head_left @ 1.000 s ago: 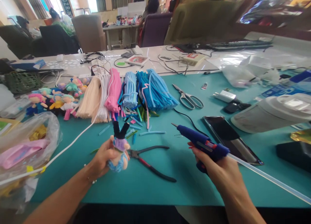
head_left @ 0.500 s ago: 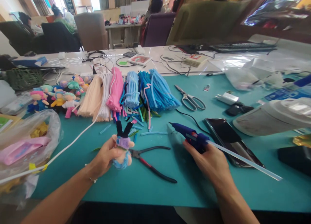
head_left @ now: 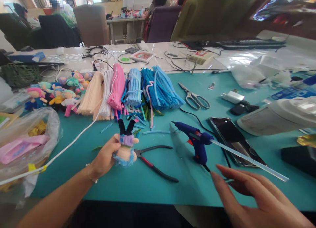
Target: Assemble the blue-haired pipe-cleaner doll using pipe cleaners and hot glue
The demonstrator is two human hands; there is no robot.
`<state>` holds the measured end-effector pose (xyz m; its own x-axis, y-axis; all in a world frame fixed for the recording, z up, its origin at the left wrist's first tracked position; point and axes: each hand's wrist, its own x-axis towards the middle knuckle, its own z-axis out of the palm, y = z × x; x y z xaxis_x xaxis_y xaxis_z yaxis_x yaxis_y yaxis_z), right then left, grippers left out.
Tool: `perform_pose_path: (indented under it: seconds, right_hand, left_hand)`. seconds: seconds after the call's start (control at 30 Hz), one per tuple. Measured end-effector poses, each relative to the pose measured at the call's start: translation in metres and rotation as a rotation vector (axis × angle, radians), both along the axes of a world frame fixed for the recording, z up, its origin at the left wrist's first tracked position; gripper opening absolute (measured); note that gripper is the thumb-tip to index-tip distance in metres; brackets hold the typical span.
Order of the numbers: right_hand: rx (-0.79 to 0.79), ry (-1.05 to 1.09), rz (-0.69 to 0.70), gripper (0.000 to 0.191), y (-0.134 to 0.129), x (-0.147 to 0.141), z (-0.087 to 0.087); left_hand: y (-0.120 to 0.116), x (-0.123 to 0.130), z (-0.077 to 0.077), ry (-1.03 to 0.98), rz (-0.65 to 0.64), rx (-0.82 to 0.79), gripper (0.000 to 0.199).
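Pinched in my left hand (head_left: 106, 155) is a small fuzzy doll (head_left: 126, 140), upside down, with black legs up, a lilac top and light blue hair. My right hand (head_left: 249, 191) hangs at the lower right with its fingers apart and nothing in them. Just beyond its fingertips a blue glue gun (head_left: 197, 139) stands on the teal mat (head_left: 153, 190), a clear glue stick (head_left: 249, 158) jutting from its rear. Black-handled pliers (head_left: 158, 168) lie opened beside the doll. Bundles of pipe cleaners in peach, white, pink (head_left: 116, 89) and blue (head_left: 165, 89) lie behind.
Several finished dolls (head_left: 56, 93) are heaped at the left, above a plastic bag (head_left: 51, 122). A white cable (head_left: 74, 140) crosses the left side. Scissors (head_left: 194, 98), a phone (head_left: 235, 140), a charger (head_left: 232, 97) and a large cup (head_left: 276, 116) occupy the right. People sit farther back.
My right hand has let go of the glue gun and moved down and right. The glue gun now stands by itself. My left hand still holds the doll, turned slightly.
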<state>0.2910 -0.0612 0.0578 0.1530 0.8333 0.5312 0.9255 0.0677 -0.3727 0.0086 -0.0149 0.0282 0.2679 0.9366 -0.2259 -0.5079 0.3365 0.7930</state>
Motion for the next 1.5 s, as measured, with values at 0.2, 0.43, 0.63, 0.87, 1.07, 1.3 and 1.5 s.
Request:
perform_pose_path:
  seconds: [0.2,0.43,0.63,0.87,1.07,1.3,1.5]
  right_hand:
    - [-0.03,0.259,0.537,0.008,0.013,-0.081,0.009]
    - [0.044,0.099,0.552,0.018,0.035,-0.122,0.0]
    - [0.083,-0.05,0.554,0.022,0.04,-0.128,0.0]
    - [0.083,-0.11,0.551,0.027,0.042,-0.13,-0.001]
    - [0.093,-0.098,0.564,0.028,0.044,-0.131,-0.003]
    - [0.1,-0.082,0.569,0.026,0.045,-0.134,-0.005]
    - [0.104,-0.077,0.542,0.024,0.045,-0.136,-0.004]
  left_hand:
    - [-0.002,-0.001,-0.003,0.133,0.056,0.004,0.011]
    - [-0.004,-0.008,-0.014,0.25,0.049,0.046,0.005]
    - [-0.006,-0.008,-0.017,0.217,0.071,0.028,0.013]
    - [-0.006,-0.008,-0.018,0.244,0.066,0.047,0.018]
    - [-0.006,-0.006,-0.013,0.253,0.053,0.078,0.014]
    - [-0.007,-0.006,-0.013,0.3,0.087,0.089,0.011]
    - [-0.007,-0.006,-0.01,0.321,0.09,0.098,0.007]
